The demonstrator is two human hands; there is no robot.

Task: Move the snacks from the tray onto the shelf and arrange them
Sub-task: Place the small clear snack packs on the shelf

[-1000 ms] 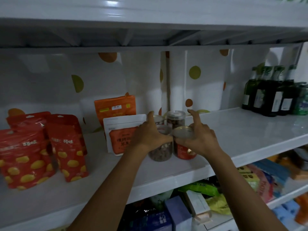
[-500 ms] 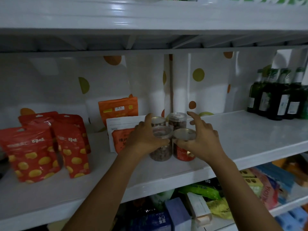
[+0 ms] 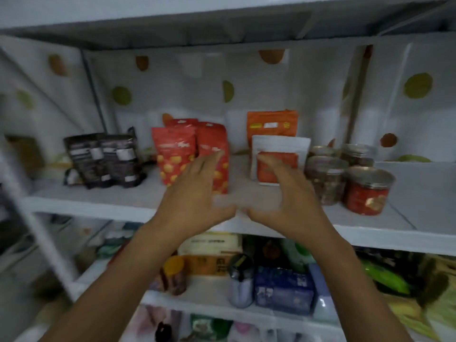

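Observation:
My left hand and my right hand hover open and empty in front of the white shelf, thumbs nearly touching. Behind the left hand stand red snack pouches. Behind the right fingertips stands a white pouch with an orange label, with an orange pouch behind it. To the right stand several jars: a red-labelled jar in front, a nut jar beside it, more behind. Black pouches stand at the left. The frame is motion-blurred.
The shelf's right part is bare. A lower shelf holds boxes, a blue pack, a bottle and green packets. A white upright post runs down the left side. Another shelf board hangs overhead.
Both hands have let go of the jars and moved left, now open before the pouches. The view has swung left, bringing the black pouches in and losing the green bottles.

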